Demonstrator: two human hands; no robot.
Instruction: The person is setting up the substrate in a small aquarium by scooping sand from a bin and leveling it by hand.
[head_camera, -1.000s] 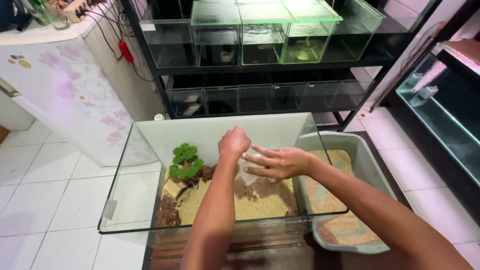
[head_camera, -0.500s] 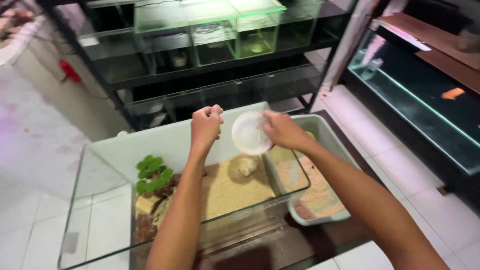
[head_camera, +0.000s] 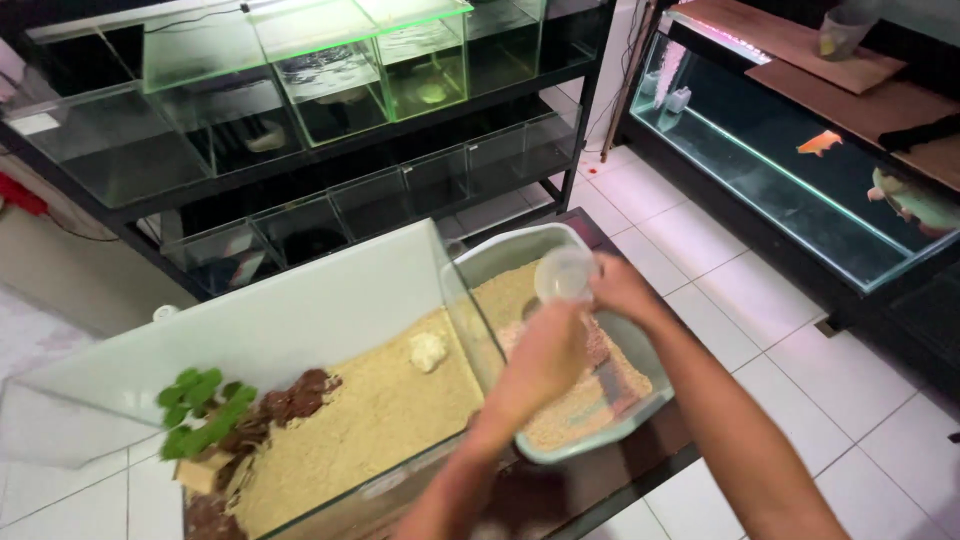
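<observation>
Left hand: the left hand (head_camera: 548, 352) hangs over the grey tub, blurred; whether its fingers are spread or pressed together I cannot tell, and nothing shows in it.
Right hand: the right hand (head_camera: 622, 288) has its fingers wrapped round the small clear plastic cup (head_camera: 565, 275), gripping it at the side.
Cup: the small clear plastic cup is tilted, its open mouth facing the camera, above the far left part of the tub, just beside the glass wall of the tank.
Tub: the grey rectangular plastic tub (head_camera: 500, 255) sits on the dark table (head_camera: 640, 478), partly filled with pale beige sand (head_camera: 580, 405).
Tank: the clear glass tank (head_camera: 300, 310) stands touching the tub's left side; a sand bed covers its floor.
Inside the tank: a small pale mound (head_camera: 428, 350) lies on the sand near the tub side; brown wood pieces (head_camera: 290, 400) and a green leafy plant (head_camera: 200, 410) are at the left end.
Beyond: a black metal rack of glass tanks (head_camera: 330, 90) stands behind.
Far right: a long aquarium (head_camera: 800, 170) holds an orange fish (head_camera: 818, 143).
</observation>
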